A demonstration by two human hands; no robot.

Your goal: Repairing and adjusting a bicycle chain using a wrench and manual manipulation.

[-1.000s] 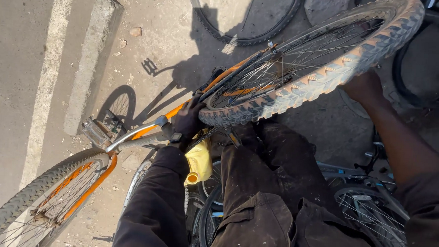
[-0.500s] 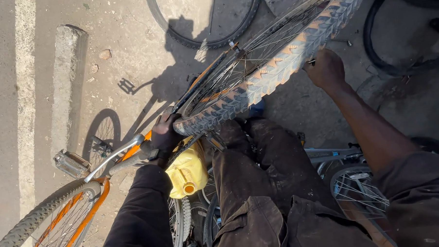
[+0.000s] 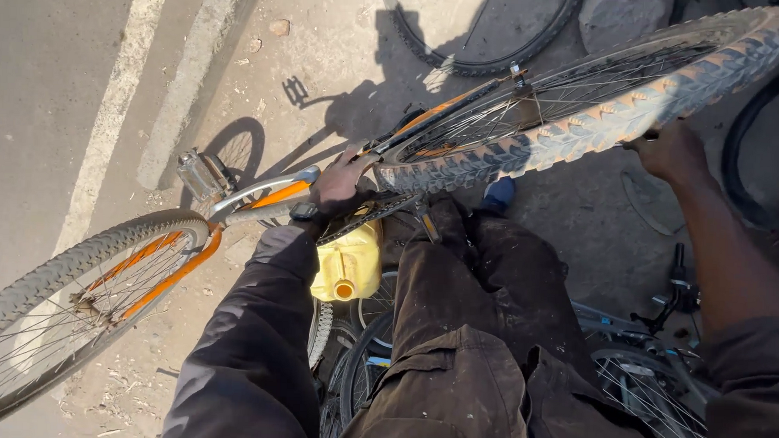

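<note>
An orange bicycle lies tipped across my lap. Its rear wheel (image 3: 583, 122), with a dusty knobby tyre, reaches to the upper right; its front wheel (image 3: 76, 294) is at the lower left. My left hand (image 3: 339, 178) grips the frame (image 3: 274, 193) beside the chain and the tyre's near end. My right hand (image 3: 668, 151) holds the far side of the rear tyre. A pedal (image 3: 199, 173) sticks up left of my left hand. A yellow plastic jerrycan (image 3: 349, 265) sits under the frame by my knee.
A loose tyre (image 3: 481, 62) lies on the dirt at the top, with a large stone (image 3: 621, 24) beside it. More bicycle wheels (image 3: 651, 392) and parts lie under my legs at the bottom right. A paved road with white lines (image 3: 108, 123) runs along the left.
The view has swung, so the bicycle sits further right and lower in the picture. Both hands keep their grip on frame and tyre; the jerrycan shows more.
</note>
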